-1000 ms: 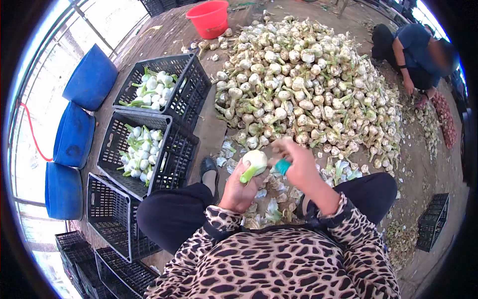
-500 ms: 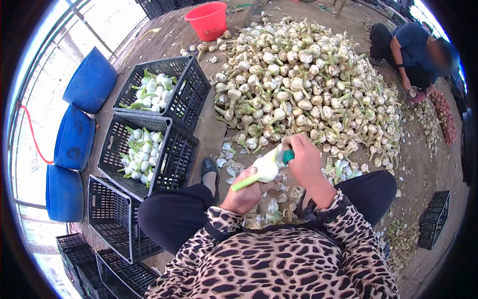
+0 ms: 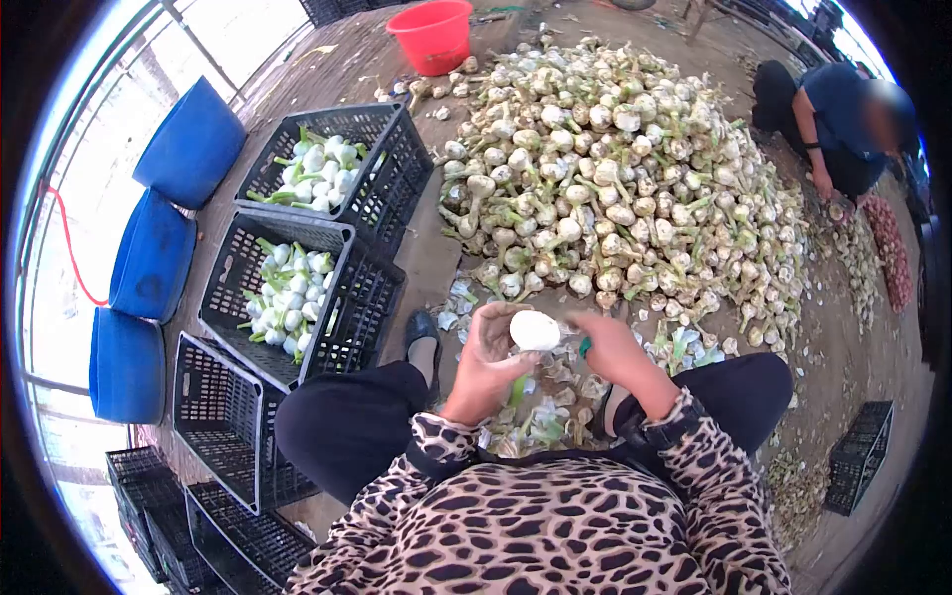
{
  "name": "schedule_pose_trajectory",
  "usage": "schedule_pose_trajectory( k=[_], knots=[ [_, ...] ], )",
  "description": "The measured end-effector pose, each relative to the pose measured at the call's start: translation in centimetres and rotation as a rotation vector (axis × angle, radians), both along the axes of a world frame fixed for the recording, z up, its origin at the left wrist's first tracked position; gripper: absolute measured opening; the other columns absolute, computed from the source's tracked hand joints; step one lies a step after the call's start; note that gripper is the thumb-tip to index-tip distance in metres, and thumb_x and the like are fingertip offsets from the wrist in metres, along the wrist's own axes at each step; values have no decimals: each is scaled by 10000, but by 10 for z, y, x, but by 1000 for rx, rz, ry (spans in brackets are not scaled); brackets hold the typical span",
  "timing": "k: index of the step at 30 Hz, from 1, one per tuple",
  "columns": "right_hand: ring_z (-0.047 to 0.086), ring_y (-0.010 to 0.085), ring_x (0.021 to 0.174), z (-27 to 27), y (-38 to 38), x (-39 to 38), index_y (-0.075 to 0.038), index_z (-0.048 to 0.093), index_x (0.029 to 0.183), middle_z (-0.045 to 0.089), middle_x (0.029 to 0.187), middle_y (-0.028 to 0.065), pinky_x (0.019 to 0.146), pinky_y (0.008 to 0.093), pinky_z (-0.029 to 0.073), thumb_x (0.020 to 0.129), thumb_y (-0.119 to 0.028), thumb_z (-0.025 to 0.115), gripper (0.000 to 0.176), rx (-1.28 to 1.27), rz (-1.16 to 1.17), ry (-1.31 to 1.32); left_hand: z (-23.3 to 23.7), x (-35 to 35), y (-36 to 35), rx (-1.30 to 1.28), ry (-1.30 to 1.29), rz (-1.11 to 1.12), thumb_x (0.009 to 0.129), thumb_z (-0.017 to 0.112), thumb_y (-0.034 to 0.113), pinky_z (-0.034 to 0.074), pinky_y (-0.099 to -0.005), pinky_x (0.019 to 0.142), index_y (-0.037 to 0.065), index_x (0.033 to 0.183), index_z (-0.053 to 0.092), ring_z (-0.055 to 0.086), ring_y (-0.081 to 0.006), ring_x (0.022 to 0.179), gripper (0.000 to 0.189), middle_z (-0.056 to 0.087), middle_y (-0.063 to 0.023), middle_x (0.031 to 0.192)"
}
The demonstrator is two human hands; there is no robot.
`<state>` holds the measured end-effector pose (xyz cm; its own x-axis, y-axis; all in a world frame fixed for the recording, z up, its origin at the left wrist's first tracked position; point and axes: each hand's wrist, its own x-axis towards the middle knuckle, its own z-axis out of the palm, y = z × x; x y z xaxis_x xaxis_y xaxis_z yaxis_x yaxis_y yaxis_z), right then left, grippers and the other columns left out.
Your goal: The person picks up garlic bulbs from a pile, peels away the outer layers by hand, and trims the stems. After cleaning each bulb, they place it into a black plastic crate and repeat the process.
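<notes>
A peeled white garlic bulb (image 3: pixel 535 332) is gripped in my left hand (image 3: pixel 486 362), thumb below it and fingers curled over its far side. The bulb's smooth, rounded face points up toward me; most of its stem is hidden. Just right of the bulb is my right hand (image 3: pixel 613 347), blurred, its fingers bent inward. Something small and green (image 3: pixel 585 347) shows at those fingers; what it is cannot be made out. Beyond both hands spreads a big heap of unpeeled garlic (image 3: pixel 615 188). Loose garlic skins (image 3: pixel 535 426) litter the ground under my hands.
On my left, two black crates (image 3: pixel 347 238) hold peeled garlic, near another black crate (image 3: pixel 218 416). Blue tubs (image 3: pixel 149 253) line the wall. A red bucket (image 3: pixel 431 40) stands behind. Another person (image 3: pixel 843 119) crouches at far right beside a red net sack (image 3: pixel 886 253).
My left hand has risen and turned the bulb, so its stem no longer points toward me. My right hand has come off the stem and moved slightly right and down. The view has shifted slightly.
</notes>
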<state>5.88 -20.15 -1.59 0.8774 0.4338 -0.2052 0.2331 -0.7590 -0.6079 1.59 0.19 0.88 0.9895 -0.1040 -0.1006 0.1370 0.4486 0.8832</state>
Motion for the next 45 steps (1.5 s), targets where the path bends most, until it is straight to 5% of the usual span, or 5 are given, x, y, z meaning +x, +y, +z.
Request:
schedule_pose_trajectory(
  k=[5, 11, 19, 32, 45],
  knots=[
    [504, 185, 1139, 15, 38, -2, -35, 467, 1290, 538, 1225, 82, 950, 314, 405, 874, -72, 570, 431, 890, -74, 329, -22, 0, 6, 818, -172, 126, 717, 673, 29, 430, -331, 910, 17, 1230, 404, 534, -227, 1058, 580, 533, -128, 1123],
    [580, 246, 973, -35, 61, 15, -31, 534, 1098, 577, 1100, 95, 743, 425, 547, 948, -195, 479, 228, 795, -669, 1203, -25, 2, 13, 175, 82, 510, 808, 561, 4, 398, -316, 940, 6, 1246, 370, 477, -187, 1071, 478, 476, -97, 1152],
    [592, 220, 894, 75, 185, 156, -38, 378, 1318, 550, 1100, 98, 754, 368, 541, 941, -234, 510, 445, 1299, -26, 897, -37, 2, 23, -37, 353, 779, 853, 510, 16, 426, -280, 821, 65, 1256, 375, 502, -165, 1000, 428, 487, -64, 1139],
    [512, 350, 1058, -234, 149, 155, -198, 613, 1140, 582, 1092, 187, 810, 465, 422, 792, -248, 569, 354, -369, 373, -72, -50, 21, 37, 65, 448, 701, 855, 484, -13, 446, -296, 829, 37, 1213, 412, 501, -156, 1006, 369, 472, -51, 1142],
    [545, 355, 994, -187, 137, 140, -25, 646, 975, 569, 1107, 197, 848, 395, 458, 784, -91, 557, 220, 70, 221, -10, -51, 28, 30, 51, 443, 599, 844, 507, -4, 394, -295, 932, 6, 1268, 379, 480, -166, 1074, 443, 443, -83, 1205]
  ],
)
